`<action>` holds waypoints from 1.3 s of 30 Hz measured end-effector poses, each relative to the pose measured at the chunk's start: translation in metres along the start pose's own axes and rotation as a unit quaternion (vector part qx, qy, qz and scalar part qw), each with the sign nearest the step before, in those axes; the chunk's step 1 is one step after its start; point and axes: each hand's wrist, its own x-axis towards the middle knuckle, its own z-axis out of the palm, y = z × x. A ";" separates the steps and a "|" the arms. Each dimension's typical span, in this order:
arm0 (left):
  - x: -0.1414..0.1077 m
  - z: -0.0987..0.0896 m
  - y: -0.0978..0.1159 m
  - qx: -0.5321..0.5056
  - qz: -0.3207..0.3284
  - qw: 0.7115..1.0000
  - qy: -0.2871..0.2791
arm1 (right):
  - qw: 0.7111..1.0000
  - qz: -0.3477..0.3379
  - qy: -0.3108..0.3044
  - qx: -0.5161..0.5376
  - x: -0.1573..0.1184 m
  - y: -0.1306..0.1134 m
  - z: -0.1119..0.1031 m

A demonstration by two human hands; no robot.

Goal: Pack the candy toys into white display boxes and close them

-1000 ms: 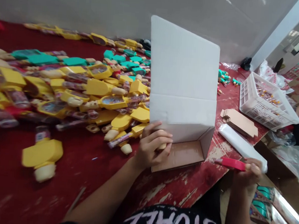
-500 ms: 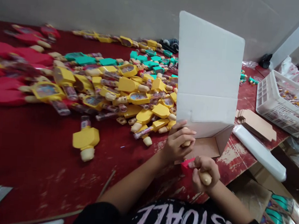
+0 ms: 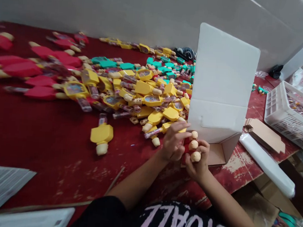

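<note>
Over the worn red table [image 3: 49,148], our left hand [image 3: 174,141] and right hand [image 3: 197,162] closed on three cream-tipped red toys [image 3: 193,145]; the open white carton [image 3: 221,87] stood just beyond.

Three red-bodied toy pieces [image 3: 186,148] with round cream tips are clasped together (the red mostly hidden) between the left hand [image 3: 174,142] and right hand [image 3: 197,162].

Left hand [image 3: 174,141] and right hand [image 3: 197,161] together grip a few red candy toys [image 3: 187,148] with cream knobs, just in front of an open white cardboard box [image 3: 221,83]. Big heap of yellow, teal and red toys [image 3: 152,100] left of the box on the red surface [image 3: 36,144]. Flat cardboard pieces [image 3: 265,136], plastic roll [image 3: 267,165], white crate [image 3: 287,115] to the right.
</note>
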 end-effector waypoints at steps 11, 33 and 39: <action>-0.045 -0.043 -0.032 0.298 -0.317 0.860 -0.267 | 0.978 0.153 0.125 0.060 -0.030 0.006 -0.041; -0.013 -0.007 0.058 0.093 0.126 0.986 -0.059 | 0.925 0.186 0.268 0.196 0.039 0.000 -0.097; -0.022 0.012 0.044 0.035 0.095 0.992 -0.080 | 0.985 0.065 0.144 0.071 0.014 0.039 -0.036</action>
